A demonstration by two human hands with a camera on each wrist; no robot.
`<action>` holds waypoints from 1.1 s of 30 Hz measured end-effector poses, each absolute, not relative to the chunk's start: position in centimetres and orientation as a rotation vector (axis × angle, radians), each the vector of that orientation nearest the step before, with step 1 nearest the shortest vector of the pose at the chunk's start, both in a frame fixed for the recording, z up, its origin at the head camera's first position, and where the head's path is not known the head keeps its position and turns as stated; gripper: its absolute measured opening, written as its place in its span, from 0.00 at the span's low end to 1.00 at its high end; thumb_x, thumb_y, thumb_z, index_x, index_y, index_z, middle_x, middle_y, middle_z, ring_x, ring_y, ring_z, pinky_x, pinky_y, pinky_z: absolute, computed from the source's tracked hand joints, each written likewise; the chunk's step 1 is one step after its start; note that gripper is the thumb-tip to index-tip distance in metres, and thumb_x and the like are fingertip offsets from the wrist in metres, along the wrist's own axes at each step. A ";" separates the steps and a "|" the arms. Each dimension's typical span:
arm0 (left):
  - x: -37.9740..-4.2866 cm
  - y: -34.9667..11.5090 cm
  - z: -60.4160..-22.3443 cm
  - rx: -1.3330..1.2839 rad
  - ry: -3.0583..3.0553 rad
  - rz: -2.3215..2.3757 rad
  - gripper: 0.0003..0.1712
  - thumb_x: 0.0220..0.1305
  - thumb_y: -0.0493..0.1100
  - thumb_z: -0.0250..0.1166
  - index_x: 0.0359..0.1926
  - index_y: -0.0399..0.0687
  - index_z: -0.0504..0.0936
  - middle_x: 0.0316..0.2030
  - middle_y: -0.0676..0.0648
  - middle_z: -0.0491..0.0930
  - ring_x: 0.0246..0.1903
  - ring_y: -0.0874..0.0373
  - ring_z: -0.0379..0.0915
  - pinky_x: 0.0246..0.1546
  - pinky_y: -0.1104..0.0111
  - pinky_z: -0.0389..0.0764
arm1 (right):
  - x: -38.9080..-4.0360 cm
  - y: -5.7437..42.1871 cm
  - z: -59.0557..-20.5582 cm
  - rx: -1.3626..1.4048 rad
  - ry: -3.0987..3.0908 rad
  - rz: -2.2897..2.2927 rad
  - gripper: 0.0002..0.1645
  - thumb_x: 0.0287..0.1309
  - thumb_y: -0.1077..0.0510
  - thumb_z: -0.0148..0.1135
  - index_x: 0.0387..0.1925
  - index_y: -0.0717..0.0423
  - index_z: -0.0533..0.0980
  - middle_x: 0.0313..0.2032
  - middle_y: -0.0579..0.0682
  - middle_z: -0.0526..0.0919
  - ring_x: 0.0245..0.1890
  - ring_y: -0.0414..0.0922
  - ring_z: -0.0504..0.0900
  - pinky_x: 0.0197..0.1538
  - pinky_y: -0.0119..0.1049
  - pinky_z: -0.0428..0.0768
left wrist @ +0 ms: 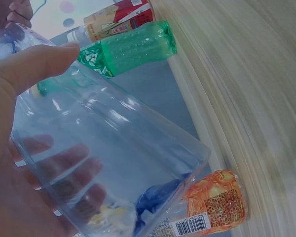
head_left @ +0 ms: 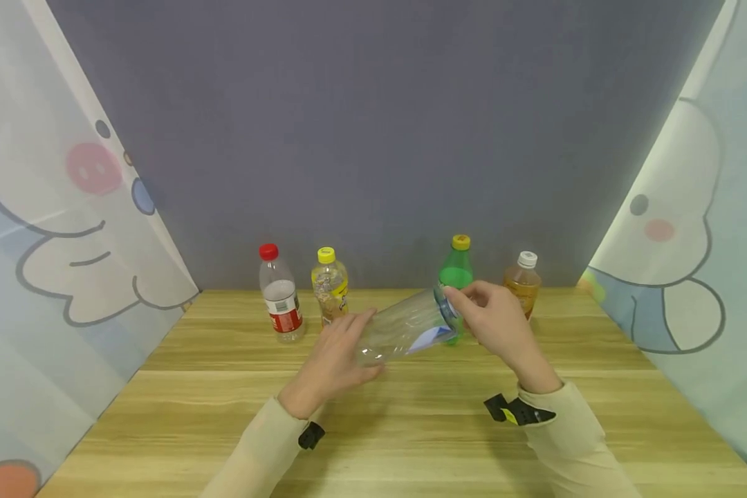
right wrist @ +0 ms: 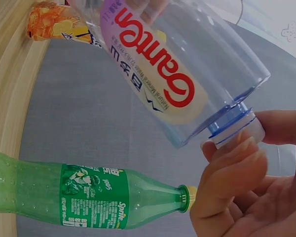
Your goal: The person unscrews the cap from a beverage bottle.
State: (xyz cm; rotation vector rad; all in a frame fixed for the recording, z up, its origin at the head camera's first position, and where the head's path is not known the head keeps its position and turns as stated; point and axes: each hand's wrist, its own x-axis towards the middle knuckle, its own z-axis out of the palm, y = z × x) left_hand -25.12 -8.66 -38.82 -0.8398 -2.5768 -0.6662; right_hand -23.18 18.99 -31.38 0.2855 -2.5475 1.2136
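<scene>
A large clear water bottle (head_left: 404, 328) with a Ganten label (right wrist: 153, 64) is tilted above the table, its base toward the left and its capped neck toward the right. My left hand (head_left: 336, 353) holds its lower part; in the left wrist view the thumb lies on the near side and the fingers show through the clear plastic. With thumb and fingers, my right hand (head_left: 498, 321) pinches the white cap (right wrist: 241, 129) at the neck. Some blue liquid-like tint (left wrist: 160, 197) shows near the base. Behind the right hand stands a green Sprite bottle (head_left: 456, 266) with a yellow cap.
On the wooden table (head_left: 373, 443), a red-capped bottle (head_left: 280, 294) and a yellow-capped bottle (head_left: 330, 283) stand upright at the back left. A white-capped amber bottle (head_left: 523, 280) stands at the back right. A grey panel (head_left: 373, 138) rises behind them, with patterned curtains (head_left: 50, 277) at both sides.
</scene>
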 end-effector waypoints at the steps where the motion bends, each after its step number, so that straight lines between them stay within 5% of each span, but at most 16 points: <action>1: -25.1 -8.7 -38.8 -0.841 -2.576 -0.664 0.55 0.45 0.50 0.84 0.73 0.44 0.66 0.59 0.40 0.77 0.59 0.42 0.73 0.60 0.46 0.72 | -23.2 19.0 -31.3 0.293 -2.552 1.208 0.29 0.71 0.37 0.57 0.39 0.61 0.82 0.24 0.53 0.81 0.21 0.46 0.77 0.26 0.41 0.76; 17: -24.9 -9.1 -37.9 -0.882 -2.476 -0.551 0.51 0.40 0.50 0.84 0.67 0.45 0.73 0.53 0.43 0.82 0.50 0.45 0.78 0.51 0.49 0.77 | -22.7 19.0 -30.7 0.347 -2.577 1.287 0.25 0.73 0.41 0.57 0.40 0.61 0.80 0.27 0.55 0.79 0.26 0.46 0.73 0.28 0.38 0.73; 33: -25.2 -9.4 -37.8 -0.894 -2.550 -0.574 0.51 0.42 0.50 0.83 0.68 0.48 0.71 0.53 0.44 0.82 0.51 0.47 0.78 0.53 0.51 0.78 | -22.6 19.2 -30.8 0.517 -2.560 1.283 0.13 0.74 0.52 0.58 0.48 0.58 0.77 0.32 0.51 0.79 0.31 0.46 0.74 0.33 0.39 0.73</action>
